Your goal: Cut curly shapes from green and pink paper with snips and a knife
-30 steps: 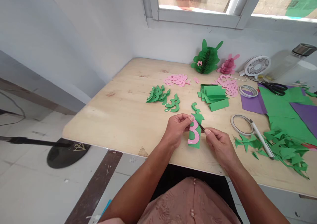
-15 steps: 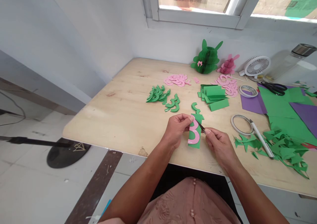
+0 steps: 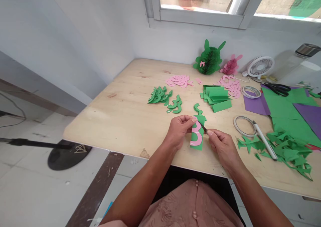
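My left hand [image 3: 181, 130] pinches a pink paper cutout [image 3: 198, 139] with a wavy, 3-like outline against a green paper strip [image 3: 200, 147]. The thumb presses on the top of the cutout. Between the fingertips of my right hand [image 3: 222, 146] is a slim black pen-like tool [image 3: 204, 128], its tip at the right edge of the cutout; its exact kind is hidden. Just beyond the strip lies a curved green cutout [image 3: 197, 108]. Farther off rest green cutouts [image 3: 160, 96] and a stack of folded green strips [image 3: 217, 96].
Pink cutouts [image 3: 179, 81] lie behind the green ones. On the right are tape rolls [image 3: 244, 133], a white pen [image 3: 264, 140], green scraps [image 3: 293, 150], black-handled scissors [image 3: 277, 88] and purple paper [image 3: 255, 103]. Paper figures [image 3: 210, 60] and a small fan [image 3: 260, 66] stand by the wall.
Almost nothing differs. Both hands keep their grip, and the dark tip stays near the cutout's right edge with at most a very slight shift.
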